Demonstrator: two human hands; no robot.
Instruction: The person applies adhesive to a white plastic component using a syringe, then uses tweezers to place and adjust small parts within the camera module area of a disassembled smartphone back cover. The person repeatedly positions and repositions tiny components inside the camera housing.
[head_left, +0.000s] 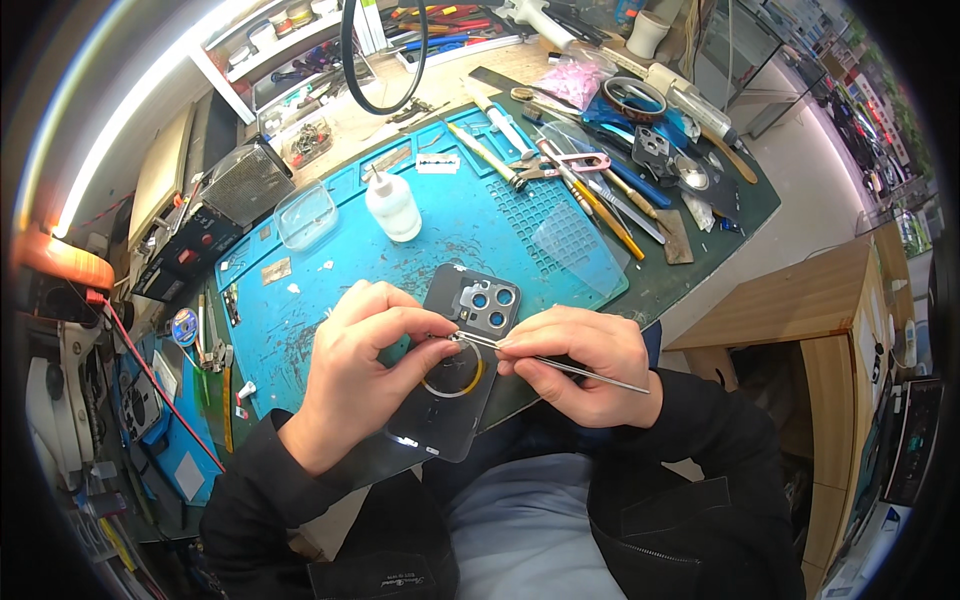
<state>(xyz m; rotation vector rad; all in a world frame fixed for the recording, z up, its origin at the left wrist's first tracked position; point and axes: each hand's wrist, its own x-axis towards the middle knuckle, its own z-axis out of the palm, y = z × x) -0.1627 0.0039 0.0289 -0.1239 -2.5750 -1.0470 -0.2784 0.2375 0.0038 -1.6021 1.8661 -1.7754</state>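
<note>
A dark phone back panel with three camera rings and a circular coil lies on the blue mat near its front edge. My left hand is closed over it, thumb and forefinger pinched at a small part too tiny to name. My right hand holds slim metal tweezers, their tips meeting at my left fingertips above the panel. A small green object is partly hidden under my left fingers.
A white squeeze bottle and clear box stand behind my hands. Pens, knives, tape rolls and several tools crowd the back right. A metal-mesh device and red cable are left; a wooden cabinet is right.
</note>
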